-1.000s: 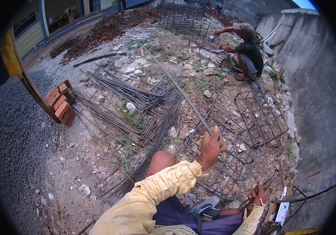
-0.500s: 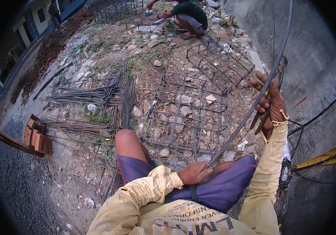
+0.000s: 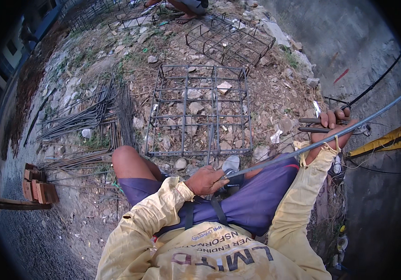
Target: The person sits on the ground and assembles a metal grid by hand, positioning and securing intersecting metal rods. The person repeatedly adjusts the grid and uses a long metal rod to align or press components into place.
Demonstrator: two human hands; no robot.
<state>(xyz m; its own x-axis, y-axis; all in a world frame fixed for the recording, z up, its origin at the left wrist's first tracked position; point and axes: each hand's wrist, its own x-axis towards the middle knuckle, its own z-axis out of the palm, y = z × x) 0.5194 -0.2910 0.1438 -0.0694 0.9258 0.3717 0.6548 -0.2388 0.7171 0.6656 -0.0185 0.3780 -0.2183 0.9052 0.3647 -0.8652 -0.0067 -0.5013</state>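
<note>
My left hand [image 3: 205, 181] is closed round the near end of a long grey steel bar [image 3: 280, 157], low over my lap. The bar slants up to the right, crosses in front of my right wrist and runs on past it. In my right hand [image 3: 335, 122] is a pair of pincers [image 3: 311, 125]; its two dark handles stick out leftward from the fingers, slightly apart. Its head, beyond the hand, is partly hidden. Ahead of my knees a rebar cage [image 3: 184, 108] lies on the rubble, with a bar end standing near its front edge.
A second rebar cage [image 3: 230, 42] lies farther off, near a crouching person [image 3: 188, 8]. Bent rods [image 3: 86, 114] and thin tie wire [image 3: 126, 114] are heaped at left, with bricks [image 3: 40, 185] nearer. A concrete wall [image 3: 350, 46] and yellow strap [image 3: 382, 142] are at right.
The bar has swung down to the right, from steep to a shallow slant. My right hand has lowered and turned, with the pincers now lying sideways. The view has shifted too.
</note>
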